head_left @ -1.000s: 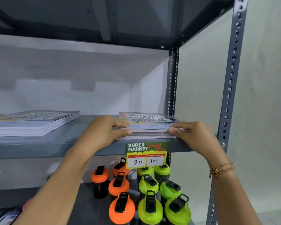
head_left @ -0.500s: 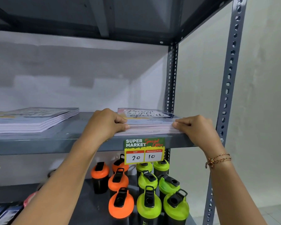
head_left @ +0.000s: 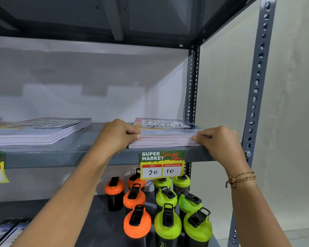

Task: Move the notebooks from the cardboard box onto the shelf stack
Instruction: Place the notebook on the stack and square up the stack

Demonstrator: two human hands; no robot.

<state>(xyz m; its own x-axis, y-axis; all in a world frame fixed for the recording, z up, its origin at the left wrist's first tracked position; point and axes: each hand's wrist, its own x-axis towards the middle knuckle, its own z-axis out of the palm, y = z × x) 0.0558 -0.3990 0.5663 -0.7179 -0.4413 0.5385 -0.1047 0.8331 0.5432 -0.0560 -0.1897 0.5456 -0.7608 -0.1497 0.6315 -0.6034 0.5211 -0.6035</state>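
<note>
A stack of notebooks (head_left: 165, 134) with a lettered cover lies on the grey metal shelf (head_left: 89, 154), near its right end. My left hand (head_left: 117, 133) grips the stack's left edge, thumb on top. My right hand (head_left: 217, 139) pinches the stack's right front corner. A second, wider notebook stack (head_left: 41, 130) lies on the same shelf to the left. No cardboard box is in view.
A supermarket price tag (head_left: 161, 164) hangs from the shelf lip under the stack. Orange bottles (head_left: 134, 198) and green bottles (head_left: 167, 221) stand on the lower shelf. The rack's perforated uprights (head_left: 255, 90) rise at right, with a pale wall beyond.
Both hands have stayed on the right stack, pressing its sides in and squaring it; the stack looks neater. The view has shifted slightly.
</note>
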